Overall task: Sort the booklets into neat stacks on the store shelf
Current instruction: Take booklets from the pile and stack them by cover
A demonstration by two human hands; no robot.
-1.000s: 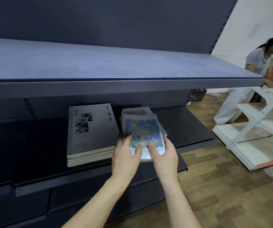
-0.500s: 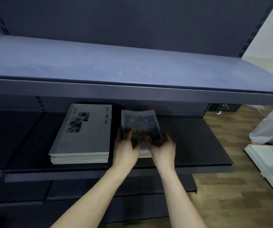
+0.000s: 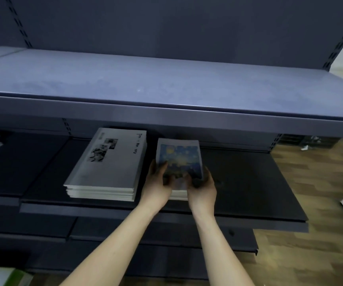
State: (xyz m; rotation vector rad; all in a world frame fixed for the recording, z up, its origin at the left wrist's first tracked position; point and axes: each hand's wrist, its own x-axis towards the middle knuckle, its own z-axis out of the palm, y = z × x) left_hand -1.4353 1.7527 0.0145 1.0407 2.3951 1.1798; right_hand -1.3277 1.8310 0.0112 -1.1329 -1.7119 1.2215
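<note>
Dim bluish light, lower shelf (image 3: 249,182) in deep shadow, soft blur, bowed edges

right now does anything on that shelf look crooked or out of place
Nothing stands out. The grey booklet stack lies squared on the dark shelf, and beside it the left hand and right hand hold the blue starry booklets fairly straight.
</note>
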